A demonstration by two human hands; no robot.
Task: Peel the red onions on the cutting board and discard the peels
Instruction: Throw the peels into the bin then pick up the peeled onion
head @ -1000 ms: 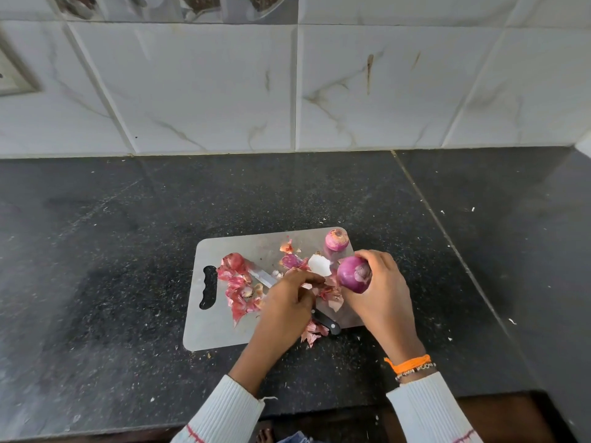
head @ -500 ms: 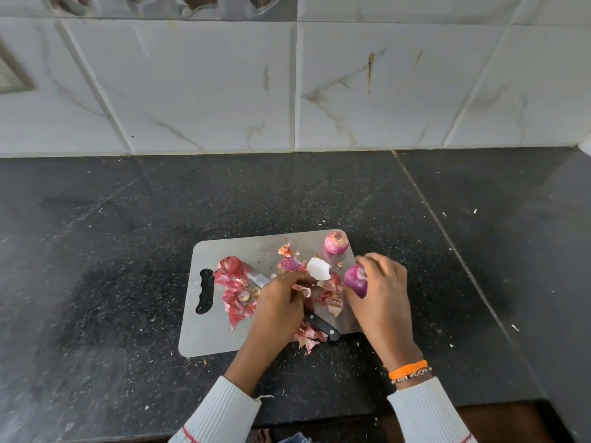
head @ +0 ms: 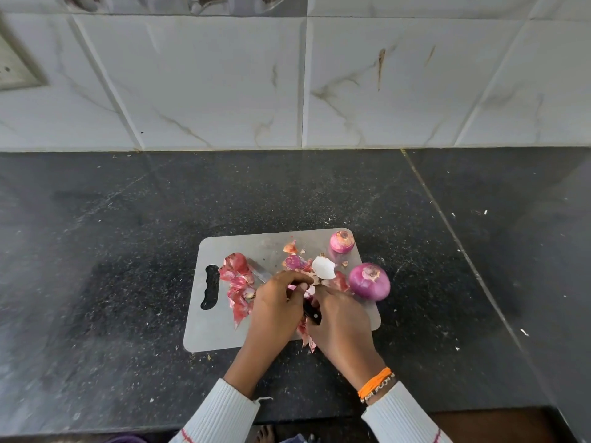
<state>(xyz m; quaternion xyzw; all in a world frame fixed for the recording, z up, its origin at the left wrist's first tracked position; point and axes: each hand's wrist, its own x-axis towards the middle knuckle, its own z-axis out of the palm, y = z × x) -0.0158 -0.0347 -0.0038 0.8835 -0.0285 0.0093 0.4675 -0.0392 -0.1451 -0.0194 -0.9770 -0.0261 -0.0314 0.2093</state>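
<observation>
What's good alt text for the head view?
Two hands, left hand and right hand, gather red onion peels over a knife on a grey cutting board; two peeled onions sit at its right edge.

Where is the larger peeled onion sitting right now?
The larger onion rests at the cutting board's right edge, just beyond the right hand, nearer than the smaller onion.

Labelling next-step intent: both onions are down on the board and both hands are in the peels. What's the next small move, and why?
Probably scoop the loose peels together and lift them off the cutting board to discard. Both onions, the large one and the small one, sit peeled and untouched, while the left hand and right hand meet over the scraps, with the knife lying between them.
</observation>
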